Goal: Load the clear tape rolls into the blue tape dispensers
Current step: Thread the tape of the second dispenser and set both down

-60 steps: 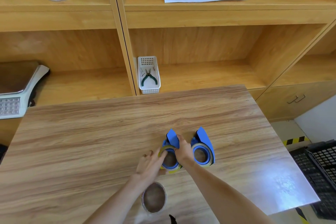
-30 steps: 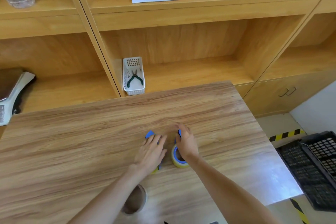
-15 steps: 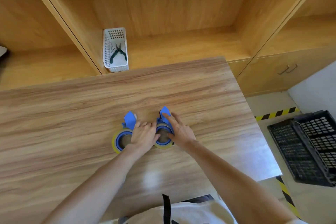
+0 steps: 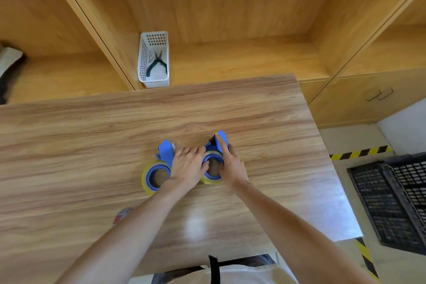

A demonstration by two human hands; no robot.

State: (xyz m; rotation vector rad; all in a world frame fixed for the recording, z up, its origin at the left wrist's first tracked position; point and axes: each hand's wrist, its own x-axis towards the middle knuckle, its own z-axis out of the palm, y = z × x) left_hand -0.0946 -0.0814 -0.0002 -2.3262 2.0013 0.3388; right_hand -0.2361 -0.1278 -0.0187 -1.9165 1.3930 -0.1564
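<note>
Two blue tape dispensers lie side by side on the wooden table (image 4: 92, 145), each with a clear, yellow-edged tape roll on its hub. The left dispenser (image 4: 159, 168) lies free, partly under my left wrist. The right dispenser (image 4: 213, 163) sits between my hands. My left hand (image 4: 186, 166) rests against its left side with relaxed fingers, thumb touching the roll's rim. My right hand (image 4: 230, 166) grips it from the right: thumb at the core, index finger stretched straight along the blue guard.
A white slotted basket (image 4: 153, 60) holding pliers stands on the shelf behind the table. A black plastic crate (image 4: 396, 203) sits on the floor to the right, beside yellow-black hazard tape. A small blurred reddish thing (image 4: 122, 214) lies by my left forearm.
My hands went from one on each dispenser to both at the right one. My right index finger has stretched out along its guard. The view has tilted downward.
</note>
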